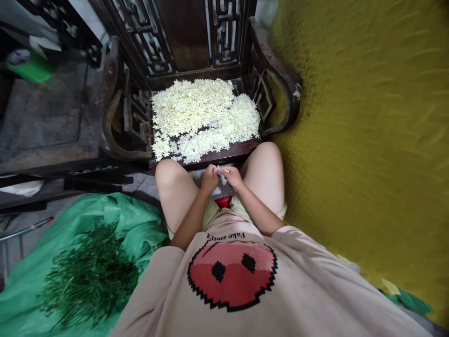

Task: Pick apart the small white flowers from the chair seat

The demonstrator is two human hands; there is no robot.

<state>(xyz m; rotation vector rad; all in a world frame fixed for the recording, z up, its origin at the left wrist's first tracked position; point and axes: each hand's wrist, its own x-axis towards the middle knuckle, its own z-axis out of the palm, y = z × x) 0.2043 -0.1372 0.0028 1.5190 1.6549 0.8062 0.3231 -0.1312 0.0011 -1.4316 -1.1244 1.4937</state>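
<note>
Between my knees, my left hand (209, 179) and my right hand (232, 177) meet at the fingertips. Both are closed in a pinch, and a tiny white piece (218, 168) shows where they touch; its exact kind is too small to make out. A small pale flower-like bit (227, 171) lies against the fingers of my right hand. Just beyond my hands, a thick layer of loose white and cream flowers (192, 107) covers much of the seat of a dark carved wooden chair (242, 150).
Green sheeting (136, 210) at lower left bears a heap of green stems (94, 276). A dark wooden table (42, 112) with a green container (31, 65) stands at left. Yellow textured sheeting (365, 131) fills the right side. Something red (223, 201) shows beneath me.
</note>
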